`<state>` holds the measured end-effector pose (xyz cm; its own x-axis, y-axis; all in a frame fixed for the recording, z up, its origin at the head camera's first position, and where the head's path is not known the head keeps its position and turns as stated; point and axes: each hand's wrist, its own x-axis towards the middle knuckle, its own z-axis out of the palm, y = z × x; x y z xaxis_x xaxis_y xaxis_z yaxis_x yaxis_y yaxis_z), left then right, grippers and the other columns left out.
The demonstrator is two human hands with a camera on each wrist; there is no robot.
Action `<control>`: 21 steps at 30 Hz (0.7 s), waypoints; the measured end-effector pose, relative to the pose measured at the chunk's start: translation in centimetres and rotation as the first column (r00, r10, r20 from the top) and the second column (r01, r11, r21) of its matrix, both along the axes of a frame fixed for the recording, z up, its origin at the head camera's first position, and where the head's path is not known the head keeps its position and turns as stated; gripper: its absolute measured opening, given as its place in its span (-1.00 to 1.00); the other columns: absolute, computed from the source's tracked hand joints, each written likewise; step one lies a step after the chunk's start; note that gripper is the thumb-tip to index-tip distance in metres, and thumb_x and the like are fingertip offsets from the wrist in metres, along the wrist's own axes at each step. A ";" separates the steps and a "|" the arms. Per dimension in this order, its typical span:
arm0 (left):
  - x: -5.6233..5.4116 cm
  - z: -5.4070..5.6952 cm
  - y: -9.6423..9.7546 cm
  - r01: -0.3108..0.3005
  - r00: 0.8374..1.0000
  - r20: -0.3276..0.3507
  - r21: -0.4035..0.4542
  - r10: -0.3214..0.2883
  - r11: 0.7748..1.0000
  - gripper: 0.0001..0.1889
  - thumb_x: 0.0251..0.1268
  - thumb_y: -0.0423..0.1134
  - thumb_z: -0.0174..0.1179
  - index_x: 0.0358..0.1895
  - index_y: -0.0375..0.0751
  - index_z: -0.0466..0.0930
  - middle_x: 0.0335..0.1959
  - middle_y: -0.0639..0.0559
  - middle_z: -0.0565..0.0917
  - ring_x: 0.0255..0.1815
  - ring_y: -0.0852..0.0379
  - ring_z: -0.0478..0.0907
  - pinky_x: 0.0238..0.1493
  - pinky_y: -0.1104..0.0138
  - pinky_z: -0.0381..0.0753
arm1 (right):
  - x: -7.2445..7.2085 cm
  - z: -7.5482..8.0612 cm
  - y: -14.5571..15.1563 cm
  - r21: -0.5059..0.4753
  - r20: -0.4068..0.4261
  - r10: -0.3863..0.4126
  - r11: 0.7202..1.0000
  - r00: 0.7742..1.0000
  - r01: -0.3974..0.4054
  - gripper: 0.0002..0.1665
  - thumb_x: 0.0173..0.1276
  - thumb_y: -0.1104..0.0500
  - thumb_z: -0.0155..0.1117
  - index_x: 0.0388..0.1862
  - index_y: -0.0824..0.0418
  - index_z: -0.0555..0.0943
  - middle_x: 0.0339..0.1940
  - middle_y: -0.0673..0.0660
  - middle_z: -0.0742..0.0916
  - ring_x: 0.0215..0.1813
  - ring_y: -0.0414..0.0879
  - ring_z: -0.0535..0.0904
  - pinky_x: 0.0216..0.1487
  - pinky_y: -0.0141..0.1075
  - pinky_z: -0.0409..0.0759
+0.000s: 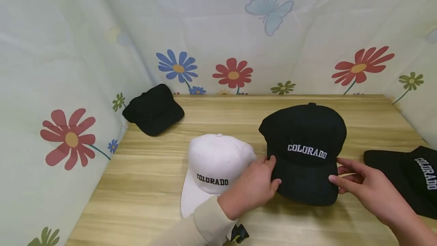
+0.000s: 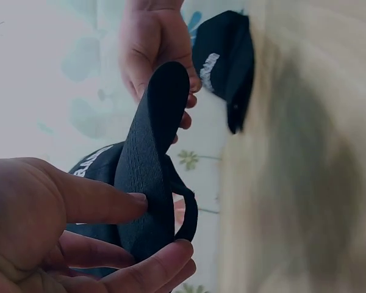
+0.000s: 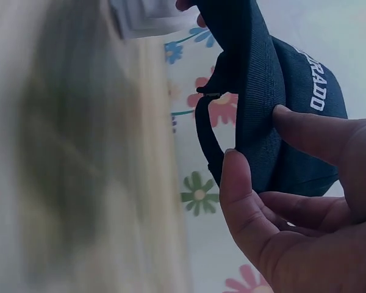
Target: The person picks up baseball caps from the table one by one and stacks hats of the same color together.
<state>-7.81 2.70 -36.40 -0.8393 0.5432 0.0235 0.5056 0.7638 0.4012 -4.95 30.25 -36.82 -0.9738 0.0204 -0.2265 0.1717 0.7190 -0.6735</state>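
Note:
Both hands hold a black baseball cap (image 1: 307, 132) with white COLORADO lettering, its brim toward me. In the head view my left hand (image 1: 254, 187) pinches the left edge of the brim, and my right hand (image 1: 367, 185) pinches the right edge. The left wrist view shows the left thumb and fingers (image 2: 152, 268) on either side of the brim (image 2: 149, 152). From the right wrist, the right thumb and fingers (image 3: 238, 183) clasp the brim's edge, and the back strap (image 3: 207, 128) hangs beyond. The wrist views show the cap raised off the table.
A white COLORADO cap (image 1: 218, 158) sits just left of the held cap, partly behind the left forearm. Another black cap (image 1: 155, 109) lies at the table's back left. A third black cap (image 1: 399, 174) is at the right edge. Flowered sheeting (image 1: 218, 29) surrounds the wooden table (image 1: 143, 174).

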 end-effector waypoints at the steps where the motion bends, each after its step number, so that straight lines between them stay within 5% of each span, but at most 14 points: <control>1: 0.1 -0.4 0.1 0.007 1.000 0.003 -0.007 -0.007 1.000 -0.44 0.37 -0.07 0.16 0.35 -0.28 0.38 0.19 -0.09 0.55 0.11 0.11 0.57 0.13 0.40 0.52 | 0.2 -0.3 0.1 -0.001 0.013 -0.005 1.000 1.000 0.005 0.00 0.33 -0.23 0.23 0.45 0.44 0.19 0.08 0.35 0.57 -0.29 -0.21 0.68 -0.29 -0.33 0.63; 13: 1.2 -3.2 0.1 0.019 0.999 0.050 -0.052 -0.016 0.998 -0.46 0.30 -0.06 0.22 0.28 -0.27 0.46 0.11 -0.06 0.60 0.11 0.12 0.53 0.16 0.36 0.49 | 1.4 -3.3 -0.1 -0.109 0.130 -0.010 0.994 0.991 0.024 -0.08 0.37 -0.06 0.26 0.42 0.53 0.17 0.03 0.34 0.61 -0.29 -0.22 0.66 -0.28 -0.34 0.64; 21: 0.6 -4.7 -0.8 -0.047 0.987 0.152 -0.011 0.048 0.999 -0.46 0.29 -0.10 0.24 0.28 -0.28 0.45 0.16 -0.08 0.58 0.18 0.10 0.52 0.16 0.36 0.51 | 0.3 -4.1 -1.2 -0.103 0.085 0.015 0.995 0.996 -0.007 -0.08 0.33 -0.09 0.30 0.42 0.46 0.23 0.02 0.32 0.60 -0.31 -0.22 0.65 -0.31 -0.35 0.61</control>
